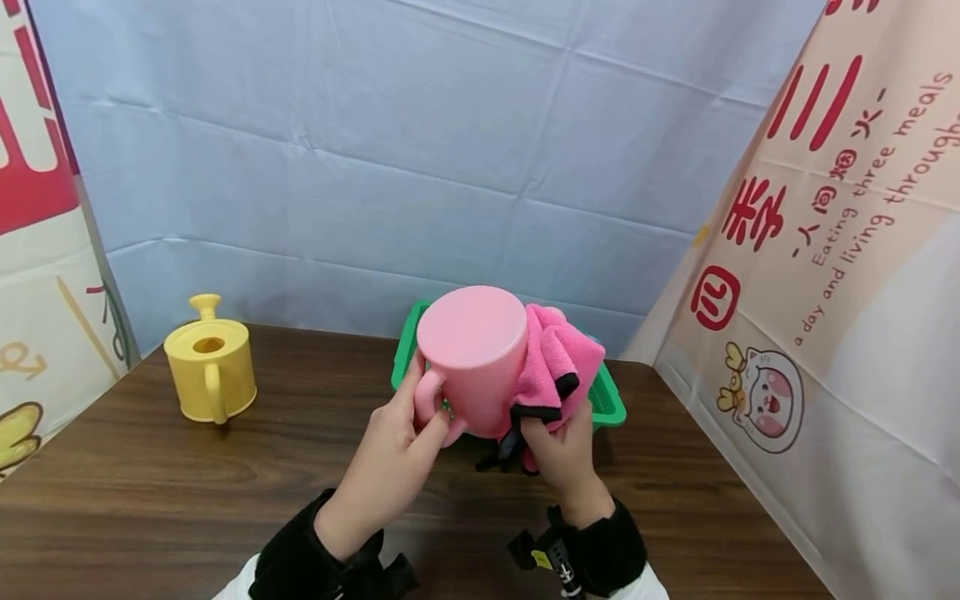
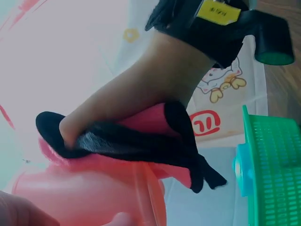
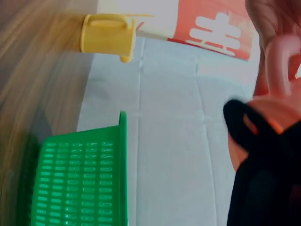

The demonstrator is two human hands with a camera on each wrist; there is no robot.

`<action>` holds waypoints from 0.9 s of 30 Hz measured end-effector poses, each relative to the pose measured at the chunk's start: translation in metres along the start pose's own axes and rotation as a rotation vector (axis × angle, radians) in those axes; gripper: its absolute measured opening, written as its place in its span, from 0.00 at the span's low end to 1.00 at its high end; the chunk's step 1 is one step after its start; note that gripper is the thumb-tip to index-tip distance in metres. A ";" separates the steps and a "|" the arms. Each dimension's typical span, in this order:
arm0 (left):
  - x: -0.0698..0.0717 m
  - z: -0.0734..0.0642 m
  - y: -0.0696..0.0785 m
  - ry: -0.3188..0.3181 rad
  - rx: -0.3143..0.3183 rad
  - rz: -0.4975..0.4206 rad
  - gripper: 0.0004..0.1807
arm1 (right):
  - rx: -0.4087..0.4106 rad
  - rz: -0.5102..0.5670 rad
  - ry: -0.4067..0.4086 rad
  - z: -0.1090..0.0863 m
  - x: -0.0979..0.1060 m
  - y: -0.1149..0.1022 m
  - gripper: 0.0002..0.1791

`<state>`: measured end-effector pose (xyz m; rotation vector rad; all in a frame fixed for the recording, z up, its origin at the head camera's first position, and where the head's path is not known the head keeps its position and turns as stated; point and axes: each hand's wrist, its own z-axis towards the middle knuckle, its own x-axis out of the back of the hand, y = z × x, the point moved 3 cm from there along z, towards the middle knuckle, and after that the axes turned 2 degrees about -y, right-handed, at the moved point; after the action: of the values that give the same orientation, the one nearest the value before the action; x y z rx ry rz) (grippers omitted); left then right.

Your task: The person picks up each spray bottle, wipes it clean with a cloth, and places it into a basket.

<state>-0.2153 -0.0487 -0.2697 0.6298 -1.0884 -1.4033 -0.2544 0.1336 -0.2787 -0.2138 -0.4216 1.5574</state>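
My left hand (image 1: 393,454) grips a pink mug (image 1: 480,367) around its handle side, the flat closed end turned up toward the head camera. The mug's handle (image 3: 281,63) shows beside the left fingers in the right wrist view. My right hand (image 1: 562,454) holds a bunched pink cloth (image 1: 566,358) with black edging against the mug's right side. In the left wrist view the cloth's black edging (image 2: 136,143) lies along the mug's wall (image 2: 94,193), under the right fingers. The mug's open end is hidden in the head view.
A green slotted basket (image 1: 609,400) stands on the dark wooden table (image 1: 300,483) behind the hands, with a light-blue item (image 2: 243,169) at its rim. At the left stands a yellow watering can (image 1: 210,371). Pale-blue cloth (image 1: 375,167) hangs behind; printed curtains (image 1: 862,292) hang at the sides.
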 end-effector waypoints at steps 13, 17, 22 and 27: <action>-0.002 0.001 -0.005 0.025 -0.018 -0.024 0.41 | 0.247 -0.607 0.034 0.004 -0.031 -0.028 0.45; -0.006 0.000 -0.007 0.024 -0.046 0.040 0.44 | 0.226 -0.577 0.067 0.006 -0.033 -0.031 0.43; -0.011 -0.002 -0.007 0.035 -0.092 0.136 0.46 | 0.133 -0.438 0.087 0.005 -0.034 -0.037 0.33; -0.014 -0.004 -0.005 0.034 -0.113 0.206 0.46 | 0.021 -0.218 0.098 0.011 -0.031 -0.051 0.25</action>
<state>-0.2116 -0.0368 -0.2788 0.4458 -1.0095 -1.2617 -0.2105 0.1005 -0.2528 -0.2195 -0.3392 1.3309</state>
